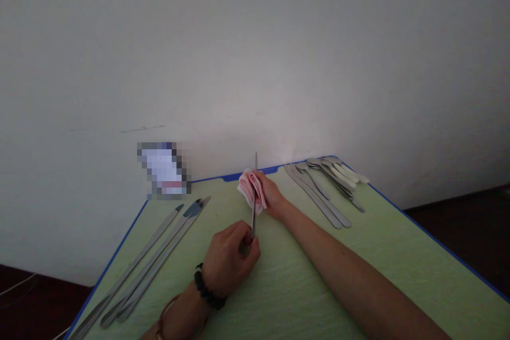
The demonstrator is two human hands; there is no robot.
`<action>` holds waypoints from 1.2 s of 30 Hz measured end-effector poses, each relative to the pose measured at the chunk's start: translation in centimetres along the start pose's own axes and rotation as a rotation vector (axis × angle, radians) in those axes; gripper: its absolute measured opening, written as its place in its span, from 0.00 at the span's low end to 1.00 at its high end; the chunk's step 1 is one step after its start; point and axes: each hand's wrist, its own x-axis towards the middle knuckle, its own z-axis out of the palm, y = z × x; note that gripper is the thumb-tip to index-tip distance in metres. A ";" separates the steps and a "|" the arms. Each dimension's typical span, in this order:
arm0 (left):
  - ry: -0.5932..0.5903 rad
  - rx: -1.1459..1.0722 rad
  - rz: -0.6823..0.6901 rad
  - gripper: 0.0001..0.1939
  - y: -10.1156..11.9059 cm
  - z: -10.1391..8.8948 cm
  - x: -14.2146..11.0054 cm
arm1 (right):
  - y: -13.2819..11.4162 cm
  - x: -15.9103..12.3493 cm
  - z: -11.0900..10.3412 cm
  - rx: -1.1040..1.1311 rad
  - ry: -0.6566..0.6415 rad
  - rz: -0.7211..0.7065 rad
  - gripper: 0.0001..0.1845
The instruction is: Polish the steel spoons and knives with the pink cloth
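My left hand (228,256), with a dark beaded bracelet at the wrist, grips the lower end of a metal table knife (253,219) between thumb and fingers. The knife points away from me and its tip shows beyond the cloth. A folded pink cloth (247,187) is wrapped around the knife's middle. My right hand (272,194) is closed on this cloth from the right; its fingertips are mostly hidden behind the folds. Both hands are above the green table (287,281).
Several long table knives (163,255) lie on the left side. At the back right are more knives (314,196), forks, spoons (330,175) and some white-handled cutlery (345,172). A pixelated phone-like object (163,167) leans at the back left. A pale wall (255,64) stands behind the table.
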 end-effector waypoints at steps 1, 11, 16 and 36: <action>-0.003 0.010 0.006 0.10 0.0 0.0 0.0 | 0.0 0.0 0.0 -0.001 0.012 0.002 0.14; -0.044 0.072 0.221 0.09 0.2 -0.1 -0.3 | -0.1 0.1 0.0 -0.030 0.014 0.015 0.14; -0.054 0.094 0.217 0.09 0.1 0.0 -0.2 | 0.0 0.2 0.0 -0.062 0.001 0.058 0.13; -0.035 -0.157 0.112 0.09 -0.1 -0.2 0.1 | -0.8 -0.5 -0.3 -0.004 -0.130 0.193 0.12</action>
